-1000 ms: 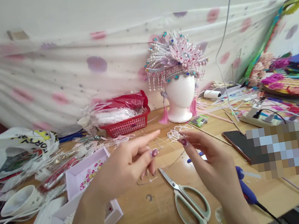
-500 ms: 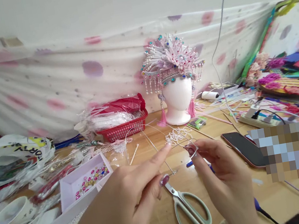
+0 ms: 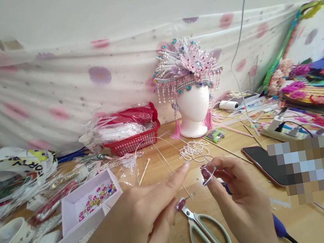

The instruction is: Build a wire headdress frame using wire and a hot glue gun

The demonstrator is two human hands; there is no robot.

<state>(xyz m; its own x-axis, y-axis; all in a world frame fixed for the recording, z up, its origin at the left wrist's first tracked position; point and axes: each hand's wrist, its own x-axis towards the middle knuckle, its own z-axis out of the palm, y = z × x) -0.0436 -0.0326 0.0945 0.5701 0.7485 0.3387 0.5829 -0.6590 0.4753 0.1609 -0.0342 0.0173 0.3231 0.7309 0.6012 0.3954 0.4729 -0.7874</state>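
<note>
Right hand (image 3: 244,203) with thumb and forefinger closed on a small loop at one end of a thin silver wire (image 3: 171,169); left hand (image 3: 136,229) with thumb and a bent finger pinched shut on the straight run of the same wire near its lower end, forefinger stretched out free above it. The wire is thus held off the table (image 3: 305,217) between the two hands, and its slack rises behind them in a wide arc (too fine to follow along its whole length). Half a second earlier the loop at the right fingertips is smaller and tighter; it now stands wider open, which suggests the wire is being bent into shape rather than merely held. A full second earlier the arc is not visible at all, the hands are further apart and the left forearm is still in view. Directly below the grip lie the pale green scissors (image 3: 208,232); beyond it a pearl ornament (image 3: 193,149), to the left a tray of coloured gems (image 3: 92,196), and at the back a beaded headdress (image 3: 185,65) on a white mannequin head (image 3: 194,110).
</note>
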